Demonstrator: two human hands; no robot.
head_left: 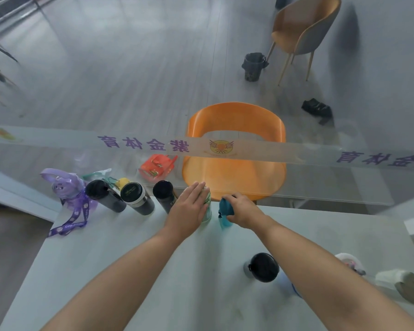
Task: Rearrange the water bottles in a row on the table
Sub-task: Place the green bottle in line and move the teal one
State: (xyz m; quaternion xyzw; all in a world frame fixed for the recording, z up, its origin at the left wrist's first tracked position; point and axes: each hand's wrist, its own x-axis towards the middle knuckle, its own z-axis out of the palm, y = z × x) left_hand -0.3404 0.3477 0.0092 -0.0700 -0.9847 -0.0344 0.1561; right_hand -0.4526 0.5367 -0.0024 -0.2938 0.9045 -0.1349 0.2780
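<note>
Left hand is wrapping around a pale green bottle at the far edge of the counter, covering most of it. Right hand is gripping the top of a teal bottle just beside it (lid is hidden under the fingers). Three dark bottles and a purple bunny bottle are lining up to the left. A black-lidded bottle is standing nearer, partly behind the right arm.
</note>
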